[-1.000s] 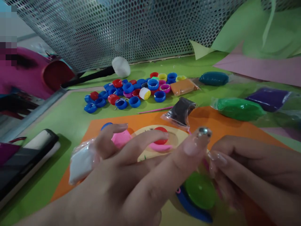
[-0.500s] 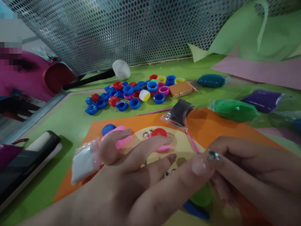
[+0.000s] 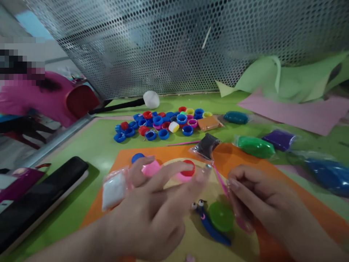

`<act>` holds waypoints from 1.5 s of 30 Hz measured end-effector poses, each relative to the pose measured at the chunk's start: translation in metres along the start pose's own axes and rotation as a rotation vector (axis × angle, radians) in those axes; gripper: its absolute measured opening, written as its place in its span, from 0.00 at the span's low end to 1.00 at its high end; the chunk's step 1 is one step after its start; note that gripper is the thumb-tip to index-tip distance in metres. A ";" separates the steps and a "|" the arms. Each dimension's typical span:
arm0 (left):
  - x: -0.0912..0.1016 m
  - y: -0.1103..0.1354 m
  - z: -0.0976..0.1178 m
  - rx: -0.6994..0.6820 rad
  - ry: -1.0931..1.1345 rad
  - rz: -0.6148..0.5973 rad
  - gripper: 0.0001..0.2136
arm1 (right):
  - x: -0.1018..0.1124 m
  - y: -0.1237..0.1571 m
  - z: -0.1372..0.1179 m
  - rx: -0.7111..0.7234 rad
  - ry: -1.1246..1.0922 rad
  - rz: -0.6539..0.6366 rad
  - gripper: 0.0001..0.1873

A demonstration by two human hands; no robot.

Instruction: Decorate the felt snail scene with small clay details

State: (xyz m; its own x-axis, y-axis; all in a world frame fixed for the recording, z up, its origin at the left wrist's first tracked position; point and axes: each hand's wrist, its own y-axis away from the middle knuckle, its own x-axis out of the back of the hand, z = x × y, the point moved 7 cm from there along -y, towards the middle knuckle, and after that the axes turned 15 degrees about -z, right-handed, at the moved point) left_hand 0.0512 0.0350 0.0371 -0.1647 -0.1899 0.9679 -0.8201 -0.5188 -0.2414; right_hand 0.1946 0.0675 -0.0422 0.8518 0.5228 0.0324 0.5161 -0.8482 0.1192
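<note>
Blue clay snail (image 3: 212,231): lower centre, on yellow paper (image 3: 244,251); long axis slants from eyes (image 3: 201,203), upper left, to tail, lower right.
Left hand (image 3: 148,211): fingers spread, shiny speck (image 3: 208,167) at thumb tip; nearer the snail's head, below the thumb.
Right hand (image 3: 261,196): fingertips bunched beside pink stick (image 3: 220,179), nearer green cap (image 3: 222,217) shell; cannot tell whether holding.

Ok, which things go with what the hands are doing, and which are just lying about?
Probably in use:
pink stick in the right hand
blue figure beside green disc
yellow circle
orange sheet

Probably just lying about:
loose caps
pink paper
long black object
</note>
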 end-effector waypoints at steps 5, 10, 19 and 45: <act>0.015 0.009 -0.018 0.221 -0.024 0.088 0.21 | -0.003 0.003 -0.001 -0.079 -0.128 0.085 0.17; 0.035 0.010 0.001 0.193 -0.101 0.202 0.22 | 0.000 0.003 -0.001 -0.035 -0.046 0.060 0.19; 0.057 0.040 -0.051 0.393 -0.100 -0.028 0.16 | 0.003 0.009 -0.012 0.127 0.352 0.043 0.27; 0.007 0.057 -0.080 0.334 -0.005 -0.461 0.05 | 0.002 0.009 -0.012 0.124 0.276 0.181 0.22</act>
State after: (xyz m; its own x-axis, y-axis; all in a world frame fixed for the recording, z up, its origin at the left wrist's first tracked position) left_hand -0.0399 0.0706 0.0358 0.1725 0.1148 0.9783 -0.5886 -0.7844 0.1958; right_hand 0.2000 0.0615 -0.0293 0.8829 0.3515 0.3115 0.3799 -0.9244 -0.0337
